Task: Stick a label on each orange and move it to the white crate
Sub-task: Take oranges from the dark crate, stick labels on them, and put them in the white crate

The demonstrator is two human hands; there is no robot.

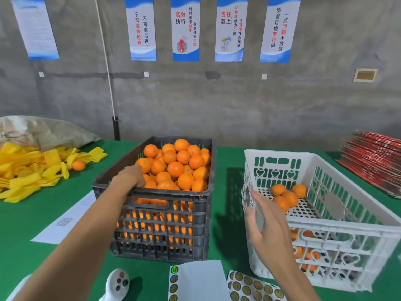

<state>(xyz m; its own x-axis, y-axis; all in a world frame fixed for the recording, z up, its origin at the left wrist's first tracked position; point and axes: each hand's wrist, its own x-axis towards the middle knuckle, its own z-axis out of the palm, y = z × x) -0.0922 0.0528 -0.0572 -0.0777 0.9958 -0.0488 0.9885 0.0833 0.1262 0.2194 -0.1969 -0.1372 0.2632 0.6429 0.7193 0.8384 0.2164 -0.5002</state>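
Orange fruit in the black crate (152, 195) is reached by the left hand (132, 175), grip unclear; the right hand (263, 222), fingers spread, is held at the white crate (325, 222).

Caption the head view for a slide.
Left hand reaches into black crate of oranges; right hand by white crate.

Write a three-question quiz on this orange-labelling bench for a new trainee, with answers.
1. True or false: the white crate holds more oranges than the dark crate.
2. Which hand reaches into the dark crate?
3. Where do the sticker sheets lie? A) near table edge, in front of the crates B) inside the white crate C) on the yellow pile

Key
1. False: the white crate holds only a few oranges.
2. The left hand; the right hand hovers by the white crate's near corner.
3. A
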